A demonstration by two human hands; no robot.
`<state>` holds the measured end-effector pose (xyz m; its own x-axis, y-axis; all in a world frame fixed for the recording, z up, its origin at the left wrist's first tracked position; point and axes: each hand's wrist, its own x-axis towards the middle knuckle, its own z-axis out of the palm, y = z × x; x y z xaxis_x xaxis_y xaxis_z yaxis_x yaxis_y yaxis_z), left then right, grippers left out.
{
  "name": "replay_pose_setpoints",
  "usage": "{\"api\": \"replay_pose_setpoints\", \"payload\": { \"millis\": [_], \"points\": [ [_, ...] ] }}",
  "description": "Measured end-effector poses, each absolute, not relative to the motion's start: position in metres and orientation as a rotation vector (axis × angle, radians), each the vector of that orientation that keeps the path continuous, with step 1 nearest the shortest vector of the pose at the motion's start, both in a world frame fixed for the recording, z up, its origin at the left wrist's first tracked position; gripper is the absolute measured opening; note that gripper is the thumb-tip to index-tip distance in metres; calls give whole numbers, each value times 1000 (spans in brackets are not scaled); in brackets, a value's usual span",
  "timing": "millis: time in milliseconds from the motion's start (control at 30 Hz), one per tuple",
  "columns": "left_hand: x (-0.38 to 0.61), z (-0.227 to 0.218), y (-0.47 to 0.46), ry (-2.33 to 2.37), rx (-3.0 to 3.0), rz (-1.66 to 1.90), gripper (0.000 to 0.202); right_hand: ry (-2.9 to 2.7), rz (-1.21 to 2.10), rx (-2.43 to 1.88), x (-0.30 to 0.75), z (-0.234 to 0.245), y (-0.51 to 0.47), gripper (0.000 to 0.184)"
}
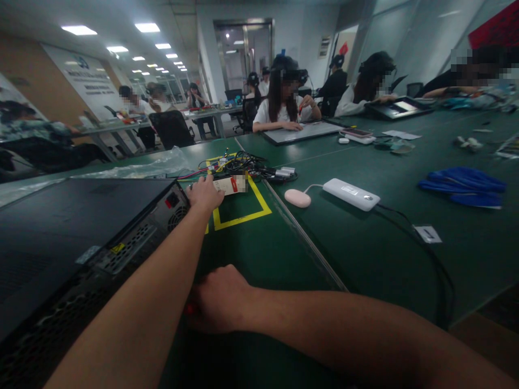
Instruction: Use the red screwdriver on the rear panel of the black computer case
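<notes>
My left hand reaches past the rear corner of a black computer case. Its fingers are wrapped over the left end of a dark box with a pale, red-marked label. Behind that box lies a tangle of cables. Closer to me, my right hand is closed in a fist beside the case's rear panel. A bit of red shows at its fingers, but most of what it holds is hidden and dark.
Yellow tape marks a square on the green table. To the right are a pink mouse-like thing, a white power strip with a black cord, and blue cloth. A person works across the table.
</notes>
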<state>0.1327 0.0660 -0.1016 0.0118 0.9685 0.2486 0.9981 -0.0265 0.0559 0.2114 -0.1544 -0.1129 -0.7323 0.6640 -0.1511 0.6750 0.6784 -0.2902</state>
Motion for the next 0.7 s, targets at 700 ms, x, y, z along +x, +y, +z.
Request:
{"api": "replay_pose_setpoints", "payload": {
  "millis": [700],
  "points": [
    [132,-95,65,-2087,-2158,-212,53,2842,-539,1146,211,-113,-155,42]
  ]
}}
